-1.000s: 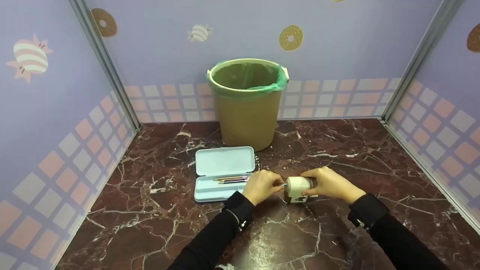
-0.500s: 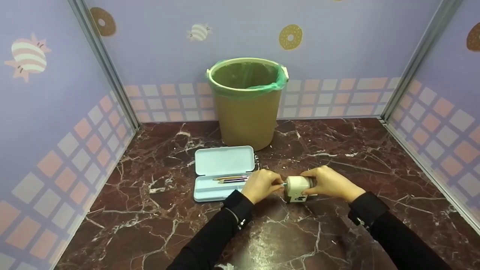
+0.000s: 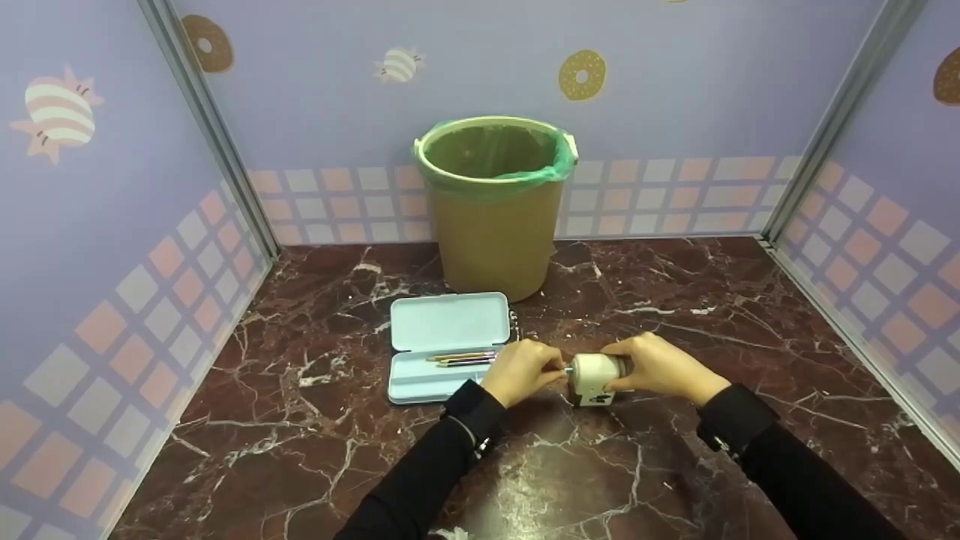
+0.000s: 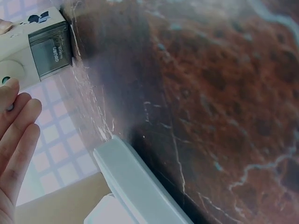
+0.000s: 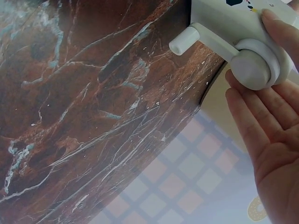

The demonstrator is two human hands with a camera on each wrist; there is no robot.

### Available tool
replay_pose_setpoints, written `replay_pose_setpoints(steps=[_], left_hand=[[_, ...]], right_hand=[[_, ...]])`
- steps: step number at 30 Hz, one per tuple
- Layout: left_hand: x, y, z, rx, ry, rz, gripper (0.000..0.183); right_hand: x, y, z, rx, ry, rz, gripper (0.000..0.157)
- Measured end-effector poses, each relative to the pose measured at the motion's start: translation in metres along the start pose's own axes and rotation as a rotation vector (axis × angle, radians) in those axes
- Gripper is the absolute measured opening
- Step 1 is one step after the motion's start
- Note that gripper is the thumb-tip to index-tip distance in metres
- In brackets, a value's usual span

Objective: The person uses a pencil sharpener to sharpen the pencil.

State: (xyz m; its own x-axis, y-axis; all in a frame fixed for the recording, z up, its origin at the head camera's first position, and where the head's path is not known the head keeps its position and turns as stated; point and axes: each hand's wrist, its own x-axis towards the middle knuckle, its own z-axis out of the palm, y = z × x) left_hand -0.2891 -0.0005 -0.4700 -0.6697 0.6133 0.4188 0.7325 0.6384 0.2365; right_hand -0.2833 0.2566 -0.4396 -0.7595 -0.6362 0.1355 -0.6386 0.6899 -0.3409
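Note:
A cream hand-crank pencil sharpener point(image 3: 596, 375) stands on the marbled table. My right hand point(image 3: 664, 367) grips its body from the right, thumb on the near side and fingers on the far side. In the right wrist view, its crank knob point(image 5: 184, 41) sticks out, untouched by the fingers. On the other side, my left hand point(image 3: 525, 371) pinches a pencil point(image 3: 568, 369) at the sharpener's hole; the fingers hide most of it. The clear shavings box point(image 4: 52, 52) shows at the sharpener's base in the left wrist view.
A light-blue pencil case point(image 3: 450, 322) lies unfolded left of the sharpener, with several pencils point(image 3: 465, 359) in it. Behind stands a tan bin point(image 3: 495, 240) with a green liner. Patterned panels enclose the table's back and sides.
The left hand has shifted very slightly leftward at the sharpener's hole. The right hand, sharpener and pencil case stay in place.

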Motion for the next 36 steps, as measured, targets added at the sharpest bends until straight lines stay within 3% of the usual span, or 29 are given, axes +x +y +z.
replay_pose_setpoints(steps=[36], left_hand=[[-0.0066, -0.0090, -0.0043, -0.019, -0.010, 0.048, 0.007]], right_hand=[[0.0017, -0.0066, -0.0018, -0.054, -0.016, -0.020, 0.040]])
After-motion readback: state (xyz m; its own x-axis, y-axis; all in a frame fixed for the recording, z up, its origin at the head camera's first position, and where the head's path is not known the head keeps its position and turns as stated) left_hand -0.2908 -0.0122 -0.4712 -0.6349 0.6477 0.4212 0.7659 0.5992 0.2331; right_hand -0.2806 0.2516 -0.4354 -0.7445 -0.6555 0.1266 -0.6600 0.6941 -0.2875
